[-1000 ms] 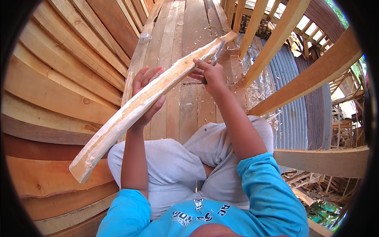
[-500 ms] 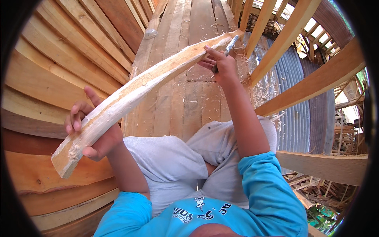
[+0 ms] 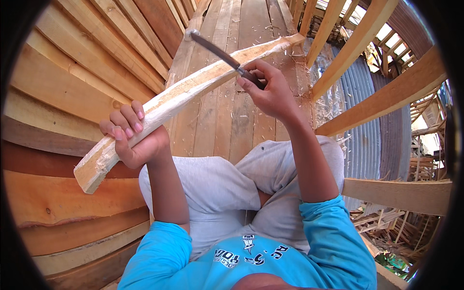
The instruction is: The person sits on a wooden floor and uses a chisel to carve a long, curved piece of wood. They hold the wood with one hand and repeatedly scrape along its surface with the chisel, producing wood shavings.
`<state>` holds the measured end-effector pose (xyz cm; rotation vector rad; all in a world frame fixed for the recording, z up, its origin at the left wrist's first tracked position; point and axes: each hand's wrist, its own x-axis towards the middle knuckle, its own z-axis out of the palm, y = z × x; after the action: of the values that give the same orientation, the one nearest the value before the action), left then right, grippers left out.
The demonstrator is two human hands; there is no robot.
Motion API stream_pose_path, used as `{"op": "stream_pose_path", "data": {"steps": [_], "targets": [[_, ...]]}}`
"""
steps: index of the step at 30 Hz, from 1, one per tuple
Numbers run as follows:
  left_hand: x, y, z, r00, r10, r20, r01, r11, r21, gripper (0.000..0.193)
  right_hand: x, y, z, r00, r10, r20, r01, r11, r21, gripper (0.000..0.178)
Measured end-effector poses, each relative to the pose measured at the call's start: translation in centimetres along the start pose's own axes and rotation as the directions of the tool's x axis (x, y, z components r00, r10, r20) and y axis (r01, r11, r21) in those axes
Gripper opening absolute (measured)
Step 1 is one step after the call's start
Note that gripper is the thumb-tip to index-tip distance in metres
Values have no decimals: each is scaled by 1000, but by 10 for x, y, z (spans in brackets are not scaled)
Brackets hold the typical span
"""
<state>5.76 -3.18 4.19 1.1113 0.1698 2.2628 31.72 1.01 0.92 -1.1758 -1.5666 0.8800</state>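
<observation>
left hand (image 3: 135, 140) wrapped around rough wooden stick (image 3: 193, 94) near its lower end, above plank floor (image 3: 227, 116); right hand (image 3: 270, 92) grips long knife (image 3: 217, 50). shaving cleanly likely needs shallow, away-directed strokes.

Left hand (image 3: 133, 140) low and curled tight with fingers on top, right hand (image 3: 270, 92) higher and farther out, closed, both arms bent

Open plank floor (image 3: 227, 111) ahead; stacked boards (image 3: 72, 82) left, slanted rails (image 3: 367, 38) right.
</observation>
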Motion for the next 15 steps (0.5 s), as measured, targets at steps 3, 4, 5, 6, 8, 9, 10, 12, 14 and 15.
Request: {"op": "stream_pose_path", "data": {"steps": [3, 4, 5, 6, 8, 9, 10, 12, 14, 15], "targets": [[1, -7, 1, 999, 35, -26, -33, 998, 58, 16, -11, -13, 12, 998, 5, 56, 3, 990, -142, 14], [-2, -14, 7, 997, 55, -48, -50, 994, 93, 15, -11, -6, 16, 998, 1, 59, 7, 991, -132, 14], [-3, -21, 10, 995, 71, -70, -62, 990, 125, 15, -12, -1, 17, 998, -1, 59, 9, 992, -124, 15], [-3, -26, 6, 997, 76, 4, -76, 991, 106, 10, -12, 2, 18, 999, 5, 52, -1, 996, -84, 14], [0, -24, -4, 991, -11, 132, 4, 999, 52, 8, -13, 8, 20, 999, 23, 38, -23, 1000, -1, 14], [1, -23, -7, 979, -53, 198, 49, 998, 29, 8, -12, 11, 19, 1000, 12, 21, -11, 999, -46, 15], [2, -24, -7, 977, -55, 205, 49, 998, 36, 12, -10, 14, 18, 1000, 0, 4, 1, 996, -91, 17], [3, -23, -3, 992, -42, 121, 37, 999, 39, 13, -8, 15, 21, 1000, -28, -15, 26, 997, -78, 18], [2, -23, 3, 999, -38, 21, 37, 998, 53, 14, -7, 14, 24, 999, -47, -27, 48, 998, 30, 16], [2, -22, 7, 999, -41, -36, 43, 997, 66, 14, -7, 12, 26, 998, -39, -41, 40, 999, 23, 16]]}}
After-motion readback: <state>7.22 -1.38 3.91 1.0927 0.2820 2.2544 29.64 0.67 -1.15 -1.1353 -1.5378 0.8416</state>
